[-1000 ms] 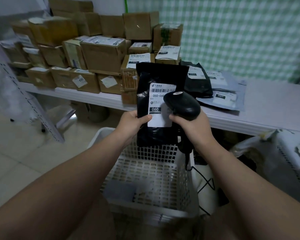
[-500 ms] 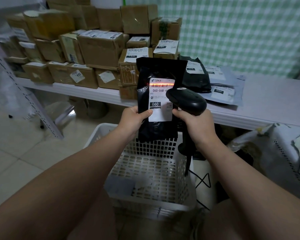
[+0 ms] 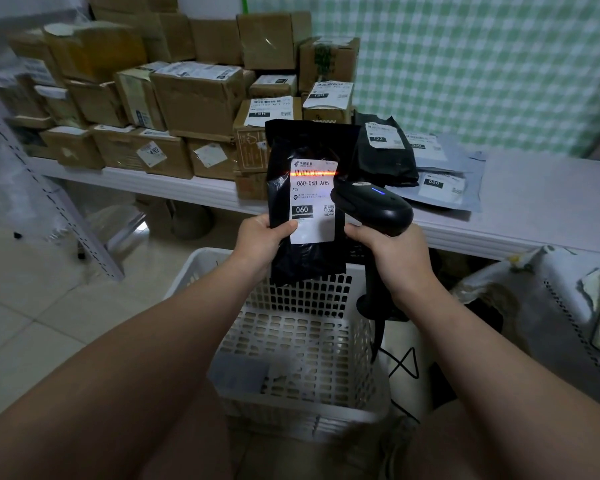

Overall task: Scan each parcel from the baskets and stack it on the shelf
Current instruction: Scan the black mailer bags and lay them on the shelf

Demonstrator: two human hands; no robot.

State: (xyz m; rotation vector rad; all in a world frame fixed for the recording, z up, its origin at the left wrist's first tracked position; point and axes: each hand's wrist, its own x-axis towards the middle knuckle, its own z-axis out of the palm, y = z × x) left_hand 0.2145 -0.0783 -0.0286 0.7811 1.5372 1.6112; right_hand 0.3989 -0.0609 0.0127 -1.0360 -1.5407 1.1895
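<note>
My left hand (image 3: 262,242) grips a black plastic parcel (image 3: 307,147) by its lower left edge and holds it upright above the white basket (image 3: 378,407). The parcel's white label reads 060-06B-A05. My right hand (image 3: 397,258) grips a black handheld scanner (image 3: 373,206) just right of the label. An orange scan line lies across the barcode at the top of the label, and a blue light shows on the scanner. The white shelf (image 3: 534,202) runs behind, at about the height of the parcel.
Several cardboard boxes (image 3: 194,98) are stacked on the shelf's left half. A black bag (image 3: 385,157) and grey mailers (image 3: 444,181) lie behind the scanner. A grey flat parcel (image 3: 238,374) lies in the basket. Another basket with bags (image 3: 568,306) stands at right. Tiled floor (image 3: 32,306) at left.
The parcel has risen slightly and the scanner has drawn back to its right. The orange scan line has come on across the barcode, and the scanner's blue light is now lit.
</note>
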